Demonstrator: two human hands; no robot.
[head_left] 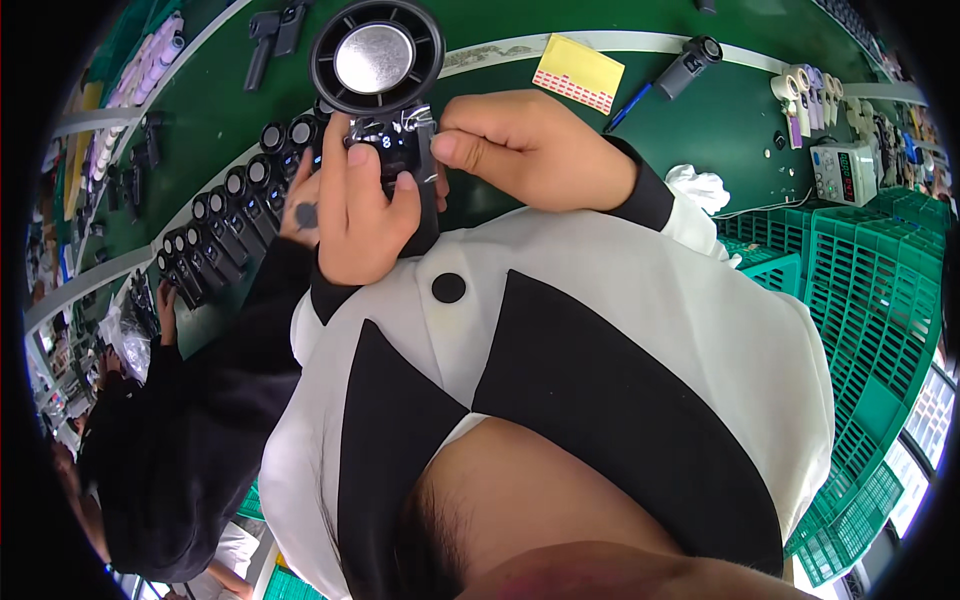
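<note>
A black handheld fan (431, 62) is held upright in front of my chest, its round grille with a silver centre disc at the top. Below the grille is a glossy dark body with a lit display. My left hand (365, 225) grips this body from the left, with fingertips and thumb on its front. Shiny clear film (424, 122) shows along the body's right side. There, my right hand (535, 150) pinches with thumb and bent forefinger at the film's edge. What the fingers behind the fan do is hidden.
Left, a row of similar fans (215, 235) lines the green table (500, 80); a co-worker's hand (300, 205) is beside it. Right lie a yellow card (580, 68), blue pen (628, 108), another fan (688, 68), tape rolls (790, 85), a power supply (843, 172) and green crates (870, 290).
</note>
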